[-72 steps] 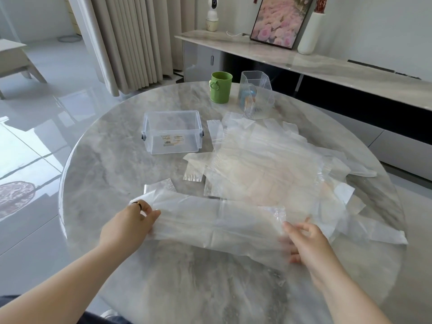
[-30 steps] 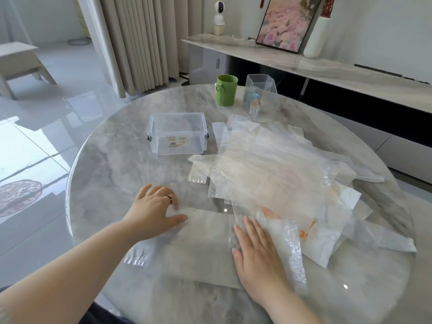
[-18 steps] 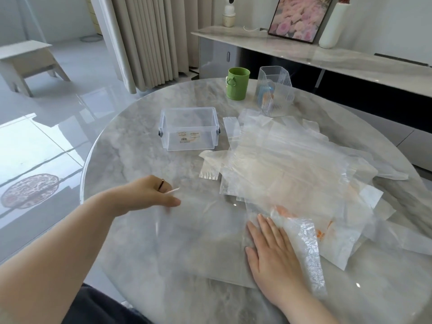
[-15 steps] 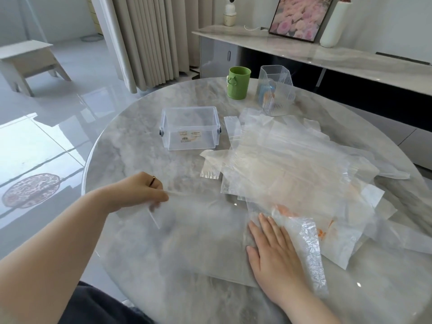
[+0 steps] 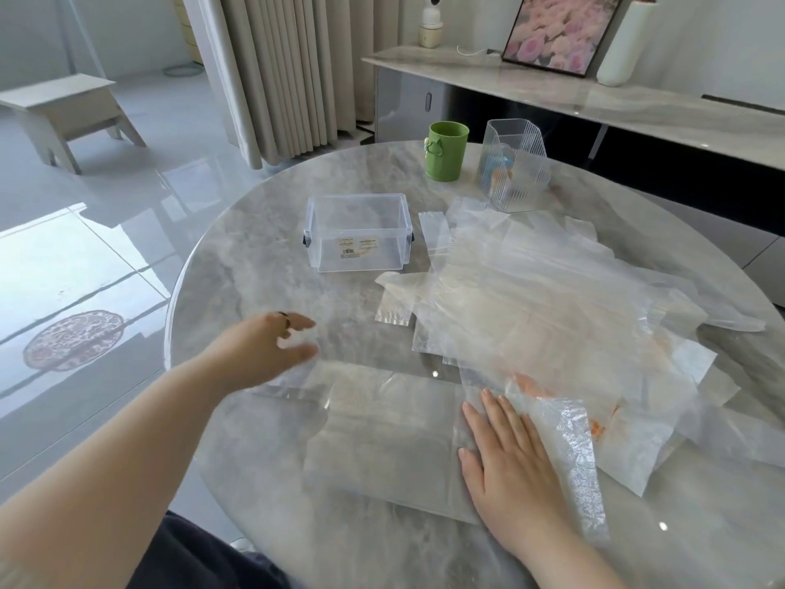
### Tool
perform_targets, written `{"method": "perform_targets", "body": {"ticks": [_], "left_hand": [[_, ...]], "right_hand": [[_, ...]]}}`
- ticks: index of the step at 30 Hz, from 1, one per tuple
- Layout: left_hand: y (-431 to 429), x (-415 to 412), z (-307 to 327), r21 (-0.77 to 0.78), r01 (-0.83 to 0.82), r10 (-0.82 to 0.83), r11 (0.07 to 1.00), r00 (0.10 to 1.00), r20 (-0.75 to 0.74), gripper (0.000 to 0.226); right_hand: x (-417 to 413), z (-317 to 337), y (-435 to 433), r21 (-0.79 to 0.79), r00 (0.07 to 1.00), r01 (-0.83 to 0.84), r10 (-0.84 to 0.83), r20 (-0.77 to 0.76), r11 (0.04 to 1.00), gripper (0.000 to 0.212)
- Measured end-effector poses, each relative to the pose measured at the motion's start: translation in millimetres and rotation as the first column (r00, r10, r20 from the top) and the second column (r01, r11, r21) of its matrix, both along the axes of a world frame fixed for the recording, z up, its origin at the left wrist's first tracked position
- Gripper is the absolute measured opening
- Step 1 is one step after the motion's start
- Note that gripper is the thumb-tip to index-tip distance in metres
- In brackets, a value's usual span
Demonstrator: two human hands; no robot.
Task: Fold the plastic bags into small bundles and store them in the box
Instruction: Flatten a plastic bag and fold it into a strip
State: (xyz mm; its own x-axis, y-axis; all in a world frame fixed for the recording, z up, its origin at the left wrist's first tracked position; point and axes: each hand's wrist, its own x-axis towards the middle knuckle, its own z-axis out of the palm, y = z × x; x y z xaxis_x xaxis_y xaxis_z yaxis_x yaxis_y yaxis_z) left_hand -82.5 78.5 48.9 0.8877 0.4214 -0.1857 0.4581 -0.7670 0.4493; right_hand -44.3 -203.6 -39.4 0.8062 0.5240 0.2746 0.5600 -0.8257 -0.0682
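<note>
Round marble table (image 5: 255, 257), and there's one long see-through bag (image 5: 382, 444) laid flat across the near side, running left to right. The right hand (image 5: 509, 457) is palm down on the right end of it, fingers straight and close together. It's just pressing, not gripping anything. A crinkly strip of plastic lies along the right side of that hand.

The left hand (image 5: 272, 350) is over at the bag's left end, ring on one finger. It's blurred, so I honestly can't tell if it's pinching the plastic or only hovering next to it. The fingers look mostly stretched out. The plastic right by that hand looks a bit lifted off the table.

The pile (image 5: 552, 299) of other bags is a big loose heap across the right half of the table, overlapping the near bag's right end. Some orange marks show through it close to the right hand.

The box (image 5: 359, 231) is clear and open on top, with a label on its near wall. It sits just left of the pile's far corner, well apart from both hands.

At the far edge a green cup (image 5: 446, 153) stands next to a ribbed clear holder (image 5: 514, 172) with something blue and orange inside. Beyond the table there's a sideboard (image 5: 637, 99) with a flower picture (image 5: 556, 27) on it, and a curtain (image 5: 289, 70) to the far left.
</note>
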Motion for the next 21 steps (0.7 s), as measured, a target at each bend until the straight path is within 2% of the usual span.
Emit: {"method": "perform_targets", "body": {"ticks": [3,6,8,10,12,13,15,17,18,19,20,21], "left_hand": [[-3.5,-2.9,-5.6,0.121,0.220,-0.193,0.968,0.961,-0.200,0.062],[-0.3,-5.3,-7.5,0.185,0.302,-0.253,0.935,0.935,-0.249,0.063],[-2.9,-6.6,-9.4,0.195,0.315,-0.273,0.929,0.938,-0.215,0.053],[-16.7,-6.1,-11.1,0.207,0.284,-0.270,0.936,0.958,-0.096,0.048],[-42.2,-7.5,-11.7,0.205,0.272,-0.278,0.940,0.960,0.005,0.053],[-58.9,-9.7,-13.1,0.204,0.303,-0.314,0.931,0.949,0.025,0.057],[-91.1,-18.5,-19.7,0.200,0.391,-0.402,0.899,0.916,0.016,0.083],[-108.1,-24.9,-27.2,0.212,0.436,-0.429,0.875,0.900,-0.083,0.100],[-110.9,-26.2,-30.4,0.221,0.431,-0.416,0.875,0.903,-0.113,0.102],[-111.8,-26.6,-33.5,0.241,0.423,-0.403,0.874,0.906,-0.128,0.103],[-113.6,-27.1,-31.7,0.265,0.419,-0.399,0.868,0.908,-0.128,0.103],[-116.5,-27.7,-31.2,0.290,0.419,-0.404,0.860,0.908,-0.114,0.100]], "right_hand": [[-0.3,0.7,-1.7,-0.022,0.999,0.019,-0.020,-0.042,1.000,0.053],[0.6,1.2,-3.0,-0.043,0.998,0.015,-0.017,-0.054,0.999,0.056],[0.4,2.6,-4.0,-0.069,0.999,-0.004,0.001,-0.042,0.998,0.054],[0.2,4.2,-4.3,-0.074,0.999,-0.019,0.016,-0.046,0.997,0.053],[0.2,6.7,-3.6,-0.083,0.995,-0.003,-0.005,-0.102,0.997,0.066],[-0.2,7.6,-4.1,-0.090,0.995,0.001,-0.010,-0.102,0.996,0.069],[0.1,7.2,-6.4,-0.120,0.992,-0.040,0.026,-0.121,0.992,0.057],[0.3,14.0,-4.6,-0.160,0.967,-0.086,0.043,-0.253,0.983,0.049],[-2.4,21.1,-3.5,-0.193,0.954,-0.077,0.016,-0.300,0.978,0.054],[-2.9,24.1,-3.0,-0.215,0.956,-0.059,-0.006,-0.293,0.975,0.068],[-0.4,22.0,-4.3,-0.192,0.977,-0.082,0.041,-0.207,0.978,0.087],[0.6,21.4,-6.0,-0.213,0.979,-0.094,0.051,-0.197,0.973,0.100]]}}
